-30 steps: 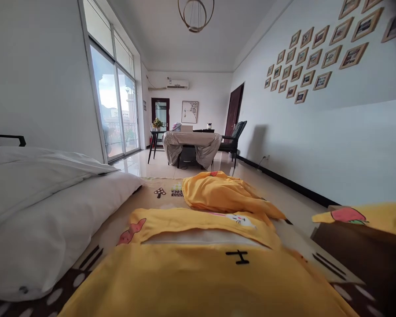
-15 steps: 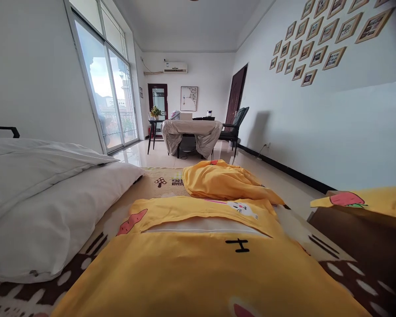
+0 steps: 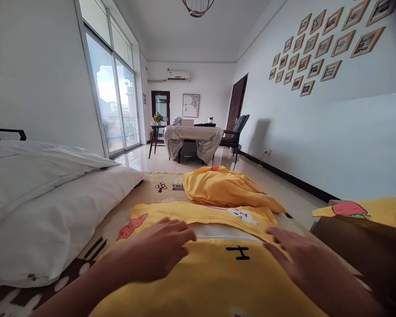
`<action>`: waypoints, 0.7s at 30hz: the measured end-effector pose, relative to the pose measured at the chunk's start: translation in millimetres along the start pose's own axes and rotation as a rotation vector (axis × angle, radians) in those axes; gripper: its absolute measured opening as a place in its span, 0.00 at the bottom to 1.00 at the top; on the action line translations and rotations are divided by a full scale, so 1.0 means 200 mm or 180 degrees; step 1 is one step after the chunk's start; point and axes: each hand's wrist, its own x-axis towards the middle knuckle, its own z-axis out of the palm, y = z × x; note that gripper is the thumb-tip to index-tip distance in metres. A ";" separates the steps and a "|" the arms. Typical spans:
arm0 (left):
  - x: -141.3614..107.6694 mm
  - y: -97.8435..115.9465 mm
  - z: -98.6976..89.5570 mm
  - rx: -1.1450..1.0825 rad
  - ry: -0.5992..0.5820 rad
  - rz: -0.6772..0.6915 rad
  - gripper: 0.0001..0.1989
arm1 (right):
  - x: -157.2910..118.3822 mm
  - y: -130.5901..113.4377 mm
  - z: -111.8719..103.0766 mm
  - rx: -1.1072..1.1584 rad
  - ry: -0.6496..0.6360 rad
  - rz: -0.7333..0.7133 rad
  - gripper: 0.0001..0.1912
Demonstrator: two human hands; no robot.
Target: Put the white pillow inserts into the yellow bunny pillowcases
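Note:
A yellow printed pillowcase (image 3: 198, 281) lies in front of me, with a black H, a rabbit face and a red carrot print. Its slit gapes, showing a white pillow (image 3: 224, 231) inside. My left hand (image 3: 155, 248) is over the left end of the slit, fingers apart and slightly curled, holding nothing. At the slit's right end is my right hand (image 3: 303, 259), its thumb and fingers apart with nothing between them. Whether the fingertips touch the cloth cannot be told.
A crumpled yellow cloth (image 3: 224, 187) lies beyond on the patterned blanket (image 3: 158, 180). White pillows (image 3: 69, 220) are stacked at left. At right, another yellow cloth (image 3: 383, 211) hangs over a brown box (image 3: 356, 242). A covered table (image 3: 194, 134) stands farther back.
Both hands have come into view over the pillowcase, one from each side. The camera view has tilted up slightly. The pillowcase and pillows lie as before.

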 end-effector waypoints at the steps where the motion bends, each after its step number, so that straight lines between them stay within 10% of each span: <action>1: 0.14 0.03 0.00 -0.0078 -0.0253 0.0131 0.13 | 0.05 -0.10 0.01 -0.0122 -0.0225 -0.0227 0.16; 5: 0.52 0.07 0.16 0.0040 -0.0393 0.0123 0.15 | 0.16 -0.31 0.08 0.0187 -0.0921 -0.0843 0.13; 10: 0.49 0.01 0.41 -0.0360 -0.0242 -0.0061 0.14 | 0.16 -0.12 0.19 0.1109 -0.1381 -0.0763 0.12; 21: 0.31 -0.14 0.28 -0.0670 -0.0541 -0.0364 0.11 | 0.22 0.08 0.15 0.1077 -0.1711 -0.0010 0.07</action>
